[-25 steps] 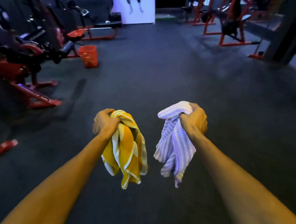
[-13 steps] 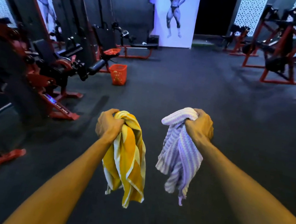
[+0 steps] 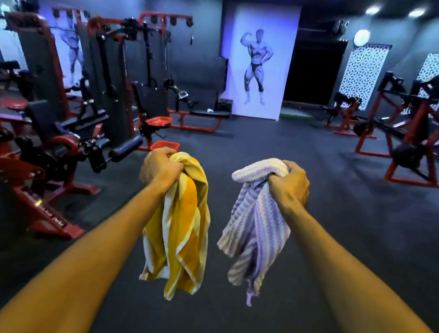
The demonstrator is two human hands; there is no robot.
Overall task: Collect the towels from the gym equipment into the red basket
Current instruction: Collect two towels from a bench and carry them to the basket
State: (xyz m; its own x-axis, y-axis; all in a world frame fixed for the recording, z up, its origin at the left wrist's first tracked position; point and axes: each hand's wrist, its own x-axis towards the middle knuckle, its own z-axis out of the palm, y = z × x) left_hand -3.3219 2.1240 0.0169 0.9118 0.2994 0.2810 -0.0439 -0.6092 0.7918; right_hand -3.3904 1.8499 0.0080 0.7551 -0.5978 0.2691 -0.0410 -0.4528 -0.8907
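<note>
My left hand (image 3: 160, 167) grips the top of a yellow and white striped towel (image 3: 180, 234), which hangs down below the fist. A purple and white striped towel (image 3: 256, 227) dangles from my right hand (image 3: 289, 185), bunched at the top. Both arms are stretched out in front of me at about the same height. The red basket (image 3: 162, 145) stands on the floor ahead, just behind my left hand, and only its rim shows above the knuckles.
Red and black gym machines (image 3: 56, 145) line the left side, with padded arms reaching toward the middle. More red-framed machines (image 3: 411, 141) stand at the right. Dark floor (image 3: 257, 143) runs ahead to a wall poster (image 3: 258, 65) and a dark doorway.
The view has tilted up, showing the ceiling and back wall. The red basket now sits right behind my left hand instead of off to the left. Both towels stay held.
</note>
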